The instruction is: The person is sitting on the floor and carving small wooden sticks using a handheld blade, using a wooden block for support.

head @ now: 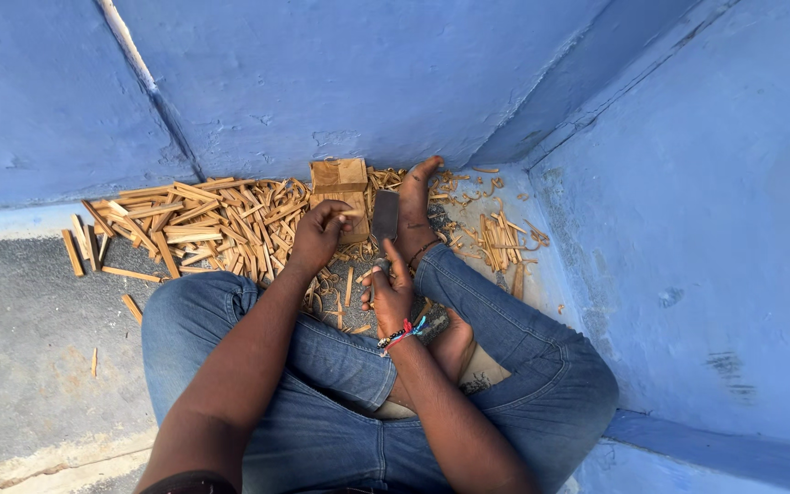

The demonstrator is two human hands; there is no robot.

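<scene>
I sit cross-legged on the floor in blue jeans. My left hand pinches a thin wooden stick and holds it against a square wooden block that stands by the wall. My right hand, with coloured bands at the wrist, grips the handle of a flat broad-bladed knife. The blade points up, just right of the block. My bare foot rests beside the blade.
A large heap of split wooden sticks lies left of the block along the blue wall. A smaller pile of sticks and shavings sits to the right in the corner. Scattered chips cover the grey floor.
</scene>
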